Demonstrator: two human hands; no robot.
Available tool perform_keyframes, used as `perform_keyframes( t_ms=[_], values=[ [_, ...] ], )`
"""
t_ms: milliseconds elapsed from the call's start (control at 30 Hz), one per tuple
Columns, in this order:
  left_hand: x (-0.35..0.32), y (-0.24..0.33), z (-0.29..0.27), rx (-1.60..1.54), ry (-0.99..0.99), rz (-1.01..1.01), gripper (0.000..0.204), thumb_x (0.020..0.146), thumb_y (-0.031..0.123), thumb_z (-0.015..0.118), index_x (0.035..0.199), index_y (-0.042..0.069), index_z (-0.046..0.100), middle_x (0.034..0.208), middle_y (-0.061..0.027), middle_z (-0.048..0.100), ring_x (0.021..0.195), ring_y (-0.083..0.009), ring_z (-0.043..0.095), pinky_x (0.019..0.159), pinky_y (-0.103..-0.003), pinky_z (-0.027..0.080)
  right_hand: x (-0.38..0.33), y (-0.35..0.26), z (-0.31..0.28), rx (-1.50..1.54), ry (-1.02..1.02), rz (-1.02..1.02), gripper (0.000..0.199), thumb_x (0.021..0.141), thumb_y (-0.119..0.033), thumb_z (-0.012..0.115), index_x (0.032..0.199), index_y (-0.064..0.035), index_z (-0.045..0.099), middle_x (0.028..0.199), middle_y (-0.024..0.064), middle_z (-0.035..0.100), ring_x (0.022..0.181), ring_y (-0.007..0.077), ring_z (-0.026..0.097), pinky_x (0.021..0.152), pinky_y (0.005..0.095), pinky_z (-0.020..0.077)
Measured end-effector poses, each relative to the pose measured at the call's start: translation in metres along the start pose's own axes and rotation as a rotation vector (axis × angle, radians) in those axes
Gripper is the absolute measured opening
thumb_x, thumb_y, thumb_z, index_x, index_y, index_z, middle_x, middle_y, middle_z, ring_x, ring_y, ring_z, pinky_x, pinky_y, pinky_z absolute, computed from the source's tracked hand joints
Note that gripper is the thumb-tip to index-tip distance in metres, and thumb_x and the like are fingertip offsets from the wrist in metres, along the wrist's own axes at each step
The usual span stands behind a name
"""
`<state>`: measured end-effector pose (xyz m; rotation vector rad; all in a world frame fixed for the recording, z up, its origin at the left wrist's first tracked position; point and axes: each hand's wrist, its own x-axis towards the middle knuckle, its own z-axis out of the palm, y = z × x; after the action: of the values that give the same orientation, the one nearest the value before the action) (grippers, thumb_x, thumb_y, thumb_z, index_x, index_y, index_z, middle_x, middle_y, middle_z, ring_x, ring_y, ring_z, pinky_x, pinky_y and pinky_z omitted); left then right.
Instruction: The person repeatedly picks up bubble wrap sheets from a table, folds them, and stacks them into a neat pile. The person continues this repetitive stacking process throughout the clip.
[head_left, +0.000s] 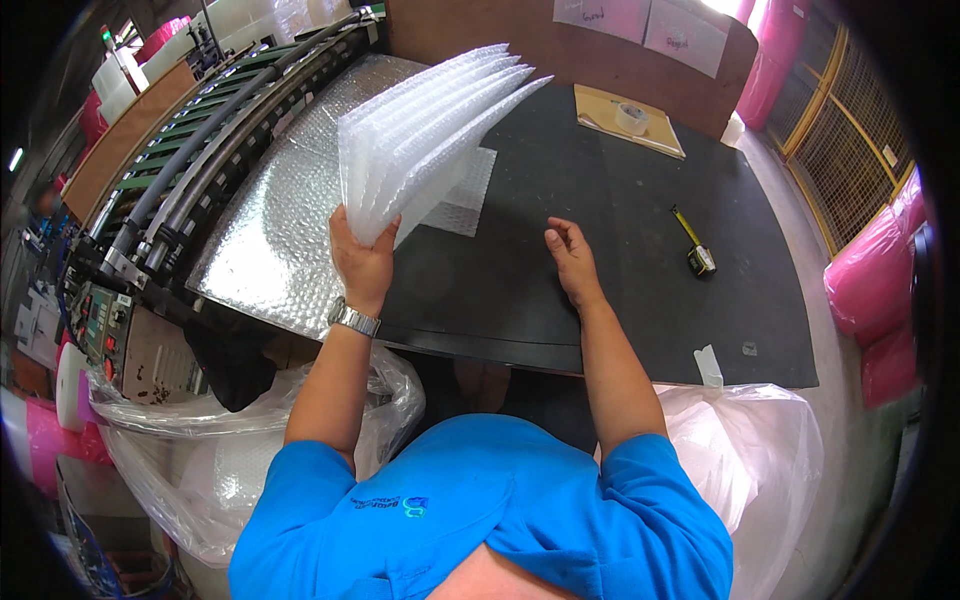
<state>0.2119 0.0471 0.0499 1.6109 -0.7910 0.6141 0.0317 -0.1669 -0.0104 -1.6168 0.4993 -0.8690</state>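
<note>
My left hand [362, 262] grips a fanned stack of several clear bubble-wrap sheets [420, 130] by its lower corner and holds it up over the black table [560, 290]. A metal watch sits on that wrist. My right hand [572, 258] hovers to the right above the table, fingers loosely curled with nothing in them. One flat bubble-wrap piece [462, 195] lies on the table behind the stack. A wide bubble-wrap sheet [285, 215] runs from the machine at the left onto the table.
A machine with green rollers and grey tubes [215, 130] stands at the left. A yellow tape measure [696, 245] and a tape roll on cardboard [630, 118] lie on the table. Clear plastic bags [210, 440] hang below the front edge. Pink rolls [875, 280] stand at right.
</note>
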Motion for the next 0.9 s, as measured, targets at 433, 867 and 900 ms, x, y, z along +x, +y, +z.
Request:
perform_keyframes(
  t_ms=[433, 867, 900],
  values=[
    [0.031, 0.016, 0.0, -1.339, -0.034, -1.153, 0.049, 0.091, 0.035, 0.037, 0.125, 0.001, 0.033, 0.125, -0.016, 0.042, 0.111, -0.0305, 0.045, 0.094, -0.044, 0.038, -0.001, -0.004, 0.0, -0.038, -0.018, 0.034, 0.039, 0.083, -0.032, 0.058, 0.11, -0.0035, 0.051, 0.103, 0.0074, 0.055, 0.097, 0.0147, 0.05, 0.085, 0.0268, 0.0396],
    [0.024, 0.033, -0.002, -1.317, -0.101, -1.209, 0.049, 0.089, 0.041, 0.038, 0.123, 0.005, 0.039, 0.118, -0.0124, 0.049, 0.106, -0.0272, 0.05, 0.087, -0.041, 0.043, -0.001, 0.002, 0.0, -0.082, -0.023, 0.034, 0.039, 0.083, -0.031, 0.058, 0.11, -0.0038, 0.051, 0.103, 0.0084, 0.055, 0.096, 0.0157, 0.052, 0.083, 0.0272, 0.0402],
    [0.023, 0.037, -0.003, -1.31, -0.106, -1.231, 0.049, 0.089, 0.041, 0.039, 0.122, 0.005, 0.039, 0.117, -0.0121, 0.05, 0.104, -0.0269, 0.051, 0.086, -0.04, 0.044, 0.0, 0.005, 0.0, -0.076, -0.02, 0.029, 0.039, 0.082, -0.031, 0.058, 0.109, -0.0038, 0.051, 0.102, 0.0082, 0.055, 0.095, 0.0158, 0.052, 0.083, 0.0272, 0.0403]
  ],
)
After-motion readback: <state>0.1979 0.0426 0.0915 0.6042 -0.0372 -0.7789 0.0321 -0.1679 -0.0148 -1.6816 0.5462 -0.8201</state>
